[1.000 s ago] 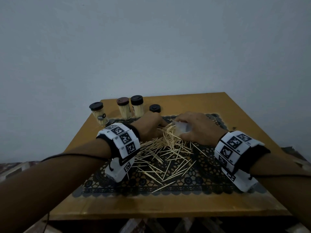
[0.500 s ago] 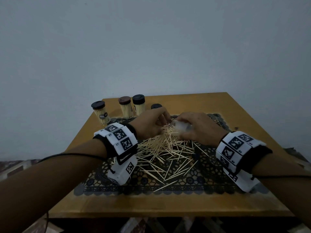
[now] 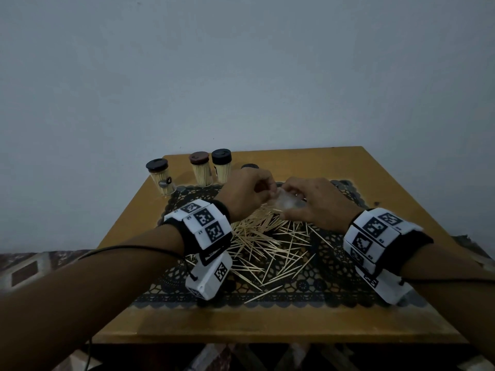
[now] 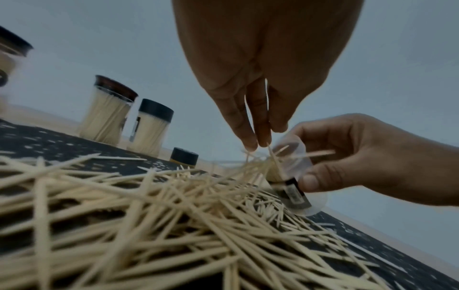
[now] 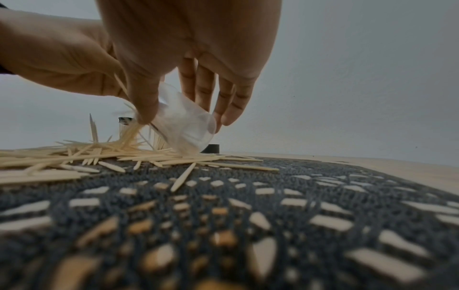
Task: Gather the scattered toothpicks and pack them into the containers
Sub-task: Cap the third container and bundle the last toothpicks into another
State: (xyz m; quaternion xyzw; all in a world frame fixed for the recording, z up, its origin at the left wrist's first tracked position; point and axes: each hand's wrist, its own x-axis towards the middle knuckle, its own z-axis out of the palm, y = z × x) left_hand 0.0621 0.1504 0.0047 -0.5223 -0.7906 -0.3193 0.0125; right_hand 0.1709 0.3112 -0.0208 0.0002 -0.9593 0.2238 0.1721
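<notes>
Clear container [image 3: 288, 203] tilted in right hand [image 3: 318, 207]

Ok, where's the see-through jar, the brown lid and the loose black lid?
see-through jar [image 5: 188, 125], right wrist view, on its clear side wall.
brown lid [image 3: 199, 158], head view, on its top.
loose black lid [image 4: 185, 157], left wrist view, on its side.

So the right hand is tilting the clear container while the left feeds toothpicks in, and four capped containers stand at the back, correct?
Nearly: the head view shows three capped containers standing at the back, not four; the fourth dark item is a loose cap.
</notes>
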